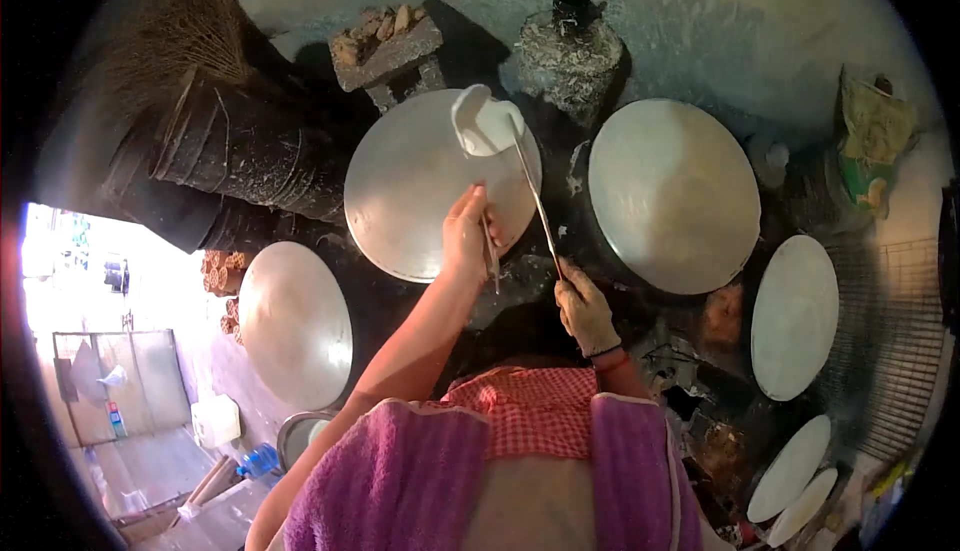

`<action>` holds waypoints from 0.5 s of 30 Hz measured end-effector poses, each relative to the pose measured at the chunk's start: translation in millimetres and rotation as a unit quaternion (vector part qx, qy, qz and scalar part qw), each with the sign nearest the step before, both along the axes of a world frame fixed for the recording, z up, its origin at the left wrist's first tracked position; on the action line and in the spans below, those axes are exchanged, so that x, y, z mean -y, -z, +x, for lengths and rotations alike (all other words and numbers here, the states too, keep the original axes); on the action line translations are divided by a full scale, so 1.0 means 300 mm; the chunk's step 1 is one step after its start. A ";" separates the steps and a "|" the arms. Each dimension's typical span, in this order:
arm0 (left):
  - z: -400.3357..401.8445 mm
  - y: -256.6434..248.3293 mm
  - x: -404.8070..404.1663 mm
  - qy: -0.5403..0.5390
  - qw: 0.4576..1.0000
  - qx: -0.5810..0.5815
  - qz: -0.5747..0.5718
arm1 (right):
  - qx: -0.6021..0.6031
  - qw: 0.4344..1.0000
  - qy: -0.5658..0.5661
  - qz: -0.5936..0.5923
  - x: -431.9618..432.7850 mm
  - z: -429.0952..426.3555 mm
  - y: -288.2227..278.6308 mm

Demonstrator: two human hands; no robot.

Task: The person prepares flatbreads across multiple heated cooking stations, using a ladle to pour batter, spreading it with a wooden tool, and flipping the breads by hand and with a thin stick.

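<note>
My left hand point(469, 232) is bare and closed around a thin, narrow tool point(493, 262), whose lower end sticks out below the fingers. It is over the near part of a large round metal disc, a lid or a pan point(405, 198). A knitted work glove covers my right hand point(589, 311), which grips a long thin rod point(541, 213). The rod's far end reaches a white, curved, glossy thing point(484, 127) over the disc's upper right; whether this is a ladle or a soft sheet I cannot tell.
A second large disc point(675, 195) lies to the right, another point(296, 326) to the left, and several more at far right. Black drums point(240, 150) and a twig broom point(184, 33) stand upper left. By the wall are a block with rubble point(390, 52) and a crusted vessel point(570, 63).
</note>
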State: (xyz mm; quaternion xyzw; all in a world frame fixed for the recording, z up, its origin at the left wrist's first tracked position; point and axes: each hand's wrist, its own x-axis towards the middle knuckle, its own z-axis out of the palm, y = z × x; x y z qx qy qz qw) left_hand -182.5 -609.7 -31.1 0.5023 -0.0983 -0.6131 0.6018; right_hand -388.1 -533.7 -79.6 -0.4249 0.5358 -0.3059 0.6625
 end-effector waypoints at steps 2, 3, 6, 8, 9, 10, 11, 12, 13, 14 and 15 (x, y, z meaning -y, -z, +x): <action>0.067 0.022 0.039 -0.039 0.997 0.068 -0.017 | -0.029 0.998 0.003 -0.054 0.010 0.035 0.074; 0.114 0.064 0.051 -0.042 0.993 0.104 -0.029 | -0.041 0.997 -0.001 -0.061 0.036 0.068 0.056; 0.242 0.099 0.040 -0.099 0.983 0.142 -0.066 | -0.049 0.997 -0.025 -0.047 0.134 0.199 -0.016; 0.337 0.078 -0.010 -0.136 0.985 0.062 -0.082 | -0.043 0.998 -0.046 -0.023 0.228 0.308 -0.033; 0.375 0.055 -0.045 -0.138 0.987 -0.005 -0.078 | 0.005 0.997 -0.038 -0.070 0.268 0.356 0.002; 0.426 0.058 -0.092 -0.123 0.984 -0.082 -0.098 | -0.057 0.981 -0.072 -0.168 0.291 0.374 0.045; 0.476 0.068 -0.140 -0.105 0.975 -0.160 -0.116 | -0.124 0.952 -0.088 -0.264 0.316 0.384 0.091; 0.534 0.065 -0.198 -0.067 0.980 -0.149 -0.110 | -0.139 0.958 -0.110 -0.225 0.328 0.397 0.053; 0.577 0.028 -0.268 -0.058 0.987 -0.128 -0.083 | -0.153 0.962 -0.133 -0.185 0.325 0.410 -0.012; 0.605 -0.015 -0.352 -0.052 0.987 -0.129 -0.083 | -0.119 0.980 -0.112 -0.113 0.303 0.380 -0.046; 0.624 -0.062 -0.434 -0.039 0.987 -0.131 -0.082 | -0.089 0.992 -0.080 -0.042 0.280 0.342 -0.084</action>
